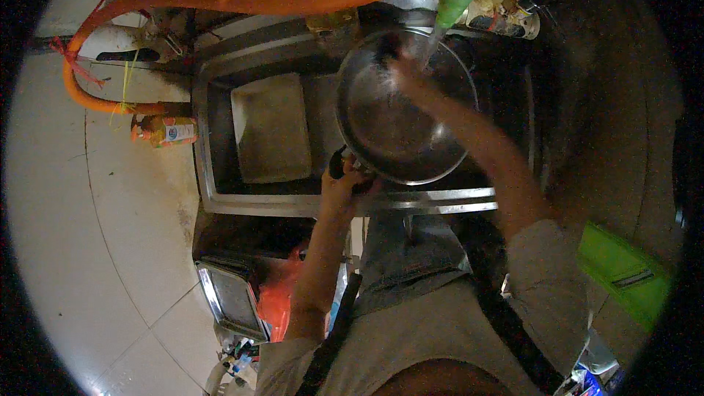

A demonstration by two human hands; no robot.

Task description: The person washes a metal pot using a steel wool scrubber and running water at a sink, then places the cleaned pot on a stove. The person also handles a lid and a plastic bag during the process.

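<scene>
A round metal pan point(407, 137) is held tilted over a stainless steel sink point(352, 203). My left hand point(349, 176) grips its dark handle at the near left rim. My right hand point(404, 69) reaches inside the pan near its far side; it is blurred, and a dark thing at the fingers is too unclear to name. Water point(433, 49) runs into the pan from a green sleeve point(454, 0) on the tap end, close beside the right hand. Left of the pan, a pale rectangular basin or board point(272, 129) lies in the sink.
An orange hose point(220, 3) arches behind the sink and down its left side, near a pump bottle point(165, 131). Below the sink's front edge are metal trays point(234, 300) and a red plastic bag point(278, 297). A green object point(624, 275) lies at the right.
</scene>
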